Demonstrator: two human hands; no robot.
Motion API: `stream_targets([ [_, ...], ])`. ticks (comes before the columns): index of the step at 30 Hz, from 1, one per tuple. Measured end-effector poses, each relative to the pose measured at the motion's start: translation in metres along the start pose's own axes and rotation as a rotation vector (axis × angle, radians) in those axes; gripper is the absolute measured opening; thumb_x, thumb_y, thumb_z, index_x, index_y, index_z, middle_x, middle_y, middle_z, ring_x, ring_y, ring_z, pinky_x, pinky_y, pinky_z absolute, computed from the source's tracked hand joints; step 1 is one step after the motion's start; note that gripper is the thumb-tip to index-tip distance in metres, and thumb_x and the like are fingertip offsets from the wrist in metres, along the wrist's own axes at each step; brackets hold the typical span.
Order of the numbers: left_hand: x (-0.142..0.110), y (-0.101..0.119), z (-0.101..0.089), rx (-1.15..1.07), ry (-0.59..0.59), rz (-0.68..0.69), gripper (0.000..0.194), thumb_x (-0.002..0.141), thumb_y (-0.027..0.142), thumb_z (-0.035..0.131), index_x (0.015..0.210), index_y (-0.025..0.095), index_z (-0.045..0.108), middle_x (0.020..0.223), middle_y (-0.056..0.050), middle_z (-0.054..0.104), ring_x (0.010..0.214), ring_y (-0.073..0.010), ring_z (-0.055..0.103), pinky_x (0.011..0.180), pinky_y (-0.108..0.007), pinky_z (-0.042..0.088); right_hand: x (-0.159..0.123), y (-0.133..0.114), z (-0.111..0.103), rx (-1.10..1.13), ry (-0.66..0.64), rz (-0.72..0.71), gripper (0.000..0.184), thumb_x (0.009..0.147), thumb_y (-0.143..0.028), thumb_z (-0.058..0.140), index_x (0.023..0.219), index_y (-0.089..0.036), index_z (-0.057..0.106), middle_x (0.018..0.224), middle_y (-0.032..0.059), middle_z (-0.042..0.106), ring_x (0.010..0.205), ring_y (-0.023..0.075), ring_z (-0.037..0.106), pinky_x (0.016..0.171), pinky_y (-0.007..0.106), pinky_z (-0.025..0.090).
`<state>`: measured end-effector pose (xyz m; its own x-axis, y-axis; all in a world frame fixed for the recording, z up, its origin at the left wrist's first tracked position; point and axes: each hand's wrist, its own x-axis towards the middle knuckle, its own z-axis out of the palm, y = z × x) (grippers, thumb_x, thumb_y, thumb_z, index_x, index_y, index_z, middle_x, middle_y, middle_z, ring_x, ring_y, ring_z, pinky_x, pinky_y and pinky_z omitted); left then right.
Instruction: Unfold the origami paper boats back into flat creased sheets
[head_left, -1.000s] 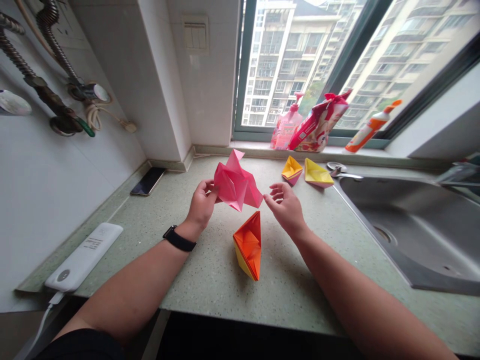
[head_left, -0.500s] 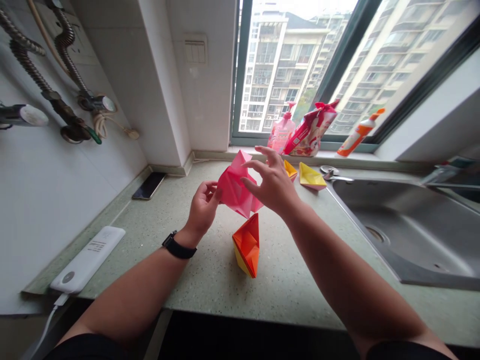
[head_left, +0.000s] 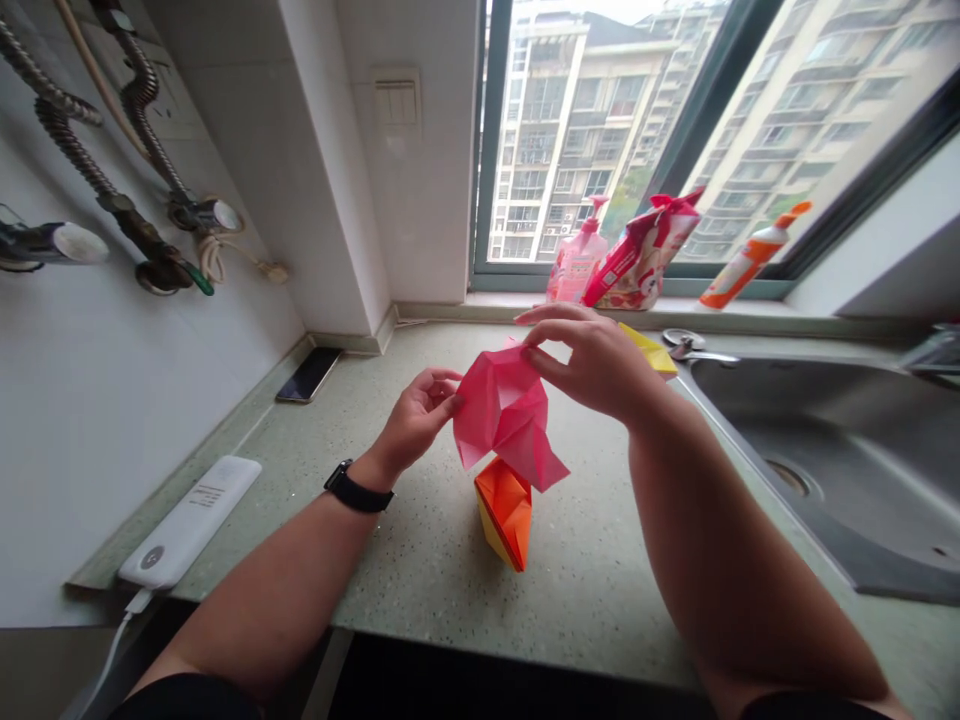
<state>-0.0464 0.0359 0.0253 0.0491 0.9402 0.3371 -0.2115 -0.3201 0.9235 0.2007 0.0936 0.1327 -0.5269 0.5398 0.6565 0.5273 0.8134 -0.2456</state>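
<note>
A creased, partly folded sheet of pink origami paper (head_left: pixel 480 405) hangs above the counter between my hands. My left hand (head_left: pixel 420 415) pinches its left edge between thumb and fingers. At its upper right edge, the thumb and index finger of my right hand (head_left: pixel 589 355) close on the paper. Just below stands an orange and yellow folded paper boat (head_left: pixel 506 515), its top end partly covered by the pink paper. Behind my right hand a yellow folded paper piece (head_left: pixel 651 352) shows in part.
The steel sink (head_left: pixel 832 440) lies to the right. A phone (head_left: pixel 309 375) and a white power bank (head_left: pixel 191 520) with a cable rest on the left of the counter (head_left: pixel 420 580). On the sill stand a pink pump bottle (head_left: pixel 576 262), a red bag (head_left: pixel 643 255) and an orange-white bottle (head_left: pixel 750 260).
My right hand has closed from spread fingers onto the pink paper's upper edge. The paper has turned, and its lower right corner now points outward. The camera view has shifted slightly.
</note>
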Motion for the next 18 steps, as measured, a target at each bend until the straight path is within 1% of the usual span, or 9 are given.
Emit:
stream_targets([
  [2,-0.001,0.002,0.000,-0.021,-0.064,-0.023,0.043,0.085,0.046,0.092,0.113,0.020,0.070,0.092,-0.002,0.075,0.085,-0.0146,0.070,0.078,-0.025,0.056,-0.001,-0.002,-0.009,-0.019,-0.031,-0.008,0.013,0.094,-0.025,0.065,0.086,-0.025,0.075,0.104,0.0065,0.081,0.100,0.0262,0.074,0.093,0.042,0.055],
  [4,-0.002,0.003,-0.001,-0.043,-0.123,-0.046,0.041,0.086,0.044,0.092,0.111,0.020,0.070,0.095,-0.004,0.077,0.087,-0.0157,0.071,0.079,-0.026,0.057,-0.003,-0.004,-0.016,-0.047,-0.076,0.006,0.013,0.094,-0.026,0.063,0.086,-0.025,0.074,0.091,0.0051,0.079,0.086,0.0232,0.071,0.082,0.037,0.052],
  [6,-0.002,0.004,-0.001,-0.056,-0.158,-0.069,0.039,0.086,0.041,0.092,0.110,0.020,0.071,0.095,-0.004,0.077,0.087,-0.0163,0.072,0.079,-0.026,0.057,-0.004,-0.007,-0.020,-0.051,-0.128,0.039,0.014,0.095,-0.027,0.062,0.086,-0.024,0.073,0.083,0.0035,0.077,0.075,0.0199,0.066,0.072,0.034,0.048],
  [8,-0.003,0.003,-0.001,-0.067,-0.175,-0.104,0.038,0.085,0.040,0.093,0.110,0.020,0.072,0.097,-0.005,0.078,0.088,-0.0171,0.073,0.080,-0.027,0.057,-0.004,-0.010,-0.022,-0.018,-0.158,0.079,0.016,0.095,-0.029,0.062,0.085,-0.023,0.072,0.080,0.0024,0.075,0.070,0.0179,0.064,0.068,0.033,0.045],
  [11,-0.004,0.002,0.001,-0.102,-0.194,-0.181,0.038,0.083,0.040,0.095,0.108,0.019,0.075,0.102,-0.006,0.079,0.091,-0.0183,0.074,0.083,-0.029,0.057,-0.002,-0.012,-0.022,0.072,-0.151,0.148,0.024,0.098,-0.038,0.062,0.083,-0.022,0.072,0.079,0.0030,0.074,0.071,0.0183,0.064,0.067,0.032,0.045],
  [13,-0.005,0.001,0.002,-0.136,-0.212,-0.241,0.036,0.082,0.041,0.095,0.103,0.018,0.077,0.104,-0.007,0.079,0.091,-0.0189,0.075,0.085,-0.029,0.058,0.000,-0.011,-0.022,0.172,-0.160,0.187,0.034,0.100,-0.049,0.062,0.083,-0.022,0.072,0.080,0.0045,0.074,0.074,0.0194,0.065,0.067,0.032,0.047],
  [16,-0.005,0.000,0.005,-0.204,-0.191,-0.315,0.040,0.079,0.043,0.097,0.105,0.018,0.079,0.110,-0.009,0.080,0.094,-0.0218,0.077,0.086,-0.032,0.060,0.001,-0.006,-0.022,0.386,-0.260,0.216,0.047,0.096,-0.067,0.064,0.093,-0.021,0.075,0.092,0.0069,0.077,0.083,0.0225,0.070,0.073,0.034,0.054],
  [18,-0.004,0.000,0.005,-0.243,-0.150,-0.344,0.047,0.075,0.043,0.100,0.108,0.019,0.078,0.109,-0.009,0.081,0.091,-0.0228,0.078,0.083,-0.032,0.060,0.000,-0.001,-0.022,0.506,-0.340,0.215,0.050,0.088,-0.070,0.073,0.103,-0.023,0.076,0.104,0.0079,0.079,0.094,0.0254,0.073,0.081,0.037,0.059],
])
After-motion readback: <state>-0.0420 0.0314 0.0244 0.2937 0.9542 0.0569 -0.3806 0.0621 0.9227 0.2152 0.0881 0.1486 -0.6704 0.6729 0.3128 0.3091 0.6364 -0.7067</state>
